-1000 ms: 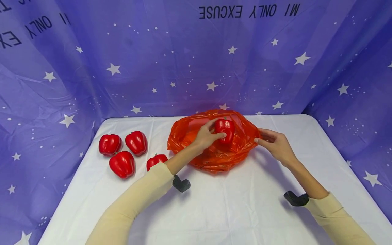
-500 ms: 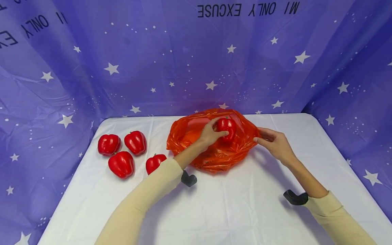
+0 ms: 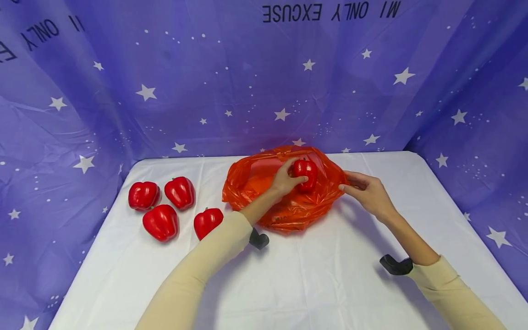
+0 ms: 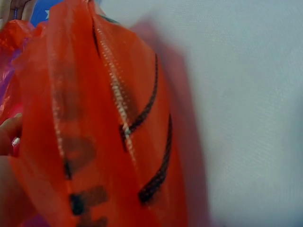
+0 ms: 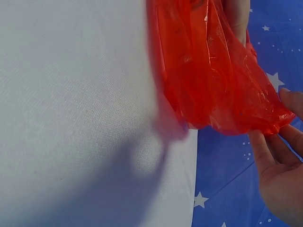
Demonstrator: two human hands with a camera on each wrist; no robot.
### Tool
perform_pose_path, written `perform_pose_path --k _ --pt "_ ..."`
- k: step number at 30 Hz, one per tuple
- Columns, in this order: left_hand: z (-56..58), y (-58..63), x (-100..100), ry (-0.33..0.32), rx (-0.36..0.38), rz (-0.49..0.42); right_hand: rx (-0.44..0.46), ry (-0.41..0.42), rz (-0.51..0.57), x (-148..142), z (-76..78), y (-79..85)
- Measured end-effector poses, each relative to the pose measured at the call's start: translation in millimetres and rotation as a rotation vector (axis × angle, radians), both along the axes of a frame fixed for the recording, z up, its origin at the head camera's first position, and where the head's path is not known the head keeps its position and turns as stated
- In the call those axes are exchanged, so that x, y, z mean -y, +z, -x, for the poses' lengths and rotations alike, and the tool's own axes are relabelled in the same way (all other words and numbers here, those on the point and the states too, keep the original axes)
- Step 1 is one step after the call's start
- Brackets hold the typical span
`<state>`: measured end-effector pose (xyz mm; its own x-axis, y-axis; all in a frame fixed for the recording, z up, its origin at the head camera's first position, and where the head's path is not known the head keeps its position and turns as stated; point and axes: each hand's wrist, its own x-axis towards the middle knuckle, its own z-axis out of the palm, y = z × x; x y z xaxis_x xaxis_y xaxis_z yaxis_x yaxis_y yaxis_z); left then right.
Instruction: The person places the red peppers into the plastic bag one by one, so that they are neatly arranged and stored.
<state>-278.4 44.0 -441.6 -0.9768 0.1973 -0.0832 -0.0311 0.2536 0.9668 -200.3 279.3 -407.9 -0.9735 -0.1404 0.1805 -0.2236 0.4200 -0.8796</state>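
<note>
A red bell pepper [image 3: 305,173] is gripped in my left hand [image 3: 284,179], inside the mouth of a red plastic bag [image 3: 297,215]. The bag stands with its mouth spread at the back middle of the table. My right hand [image 3: 369,195] pinches the bag's right rim; the right wrist view shows fingers and thumb on the gathered edge [image 5: 279,123]. In the left wrist view the bag's printed side [image 4: 109,142] covers most of the left hand and nearly all of the pepper.
Several red peppers lie at the left: one at far left [image 3: 143,195], one behind [image 3: 180,193], one in front [image 3: 161,222], and one [image 3: 207,222] partly behind the left sleeve. Starry blue curtains [image 3: 231,82] surround the white table [image 3: 313,284].
My left hand has moved slightly right and deeper over the bag with the pepper, uncovering more of the pepper beside the sleeve. My right hand keeps its pinch on the rim.
</note>
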Motion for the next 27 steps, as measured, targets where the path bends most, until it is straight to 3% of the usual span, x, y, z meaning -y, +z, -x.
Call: perform_pose_path --k 14,21,27 --pt "5.0 -2.0 -4.6 -0.025 -0.02 0.045 0.018 -0.003 0.012 2.0 1.6 0.3" --pt "6.1 -1.6 -5.7 -0.038 -0.045 0.094 0.021 0.004 0.004 17.5 -12.7 27.2" --pt "6.0 -2.4 -6.1 -0.047 -0.061 0.115 0.021 -0.005 -0.006 18.6 -12.7 27.0"
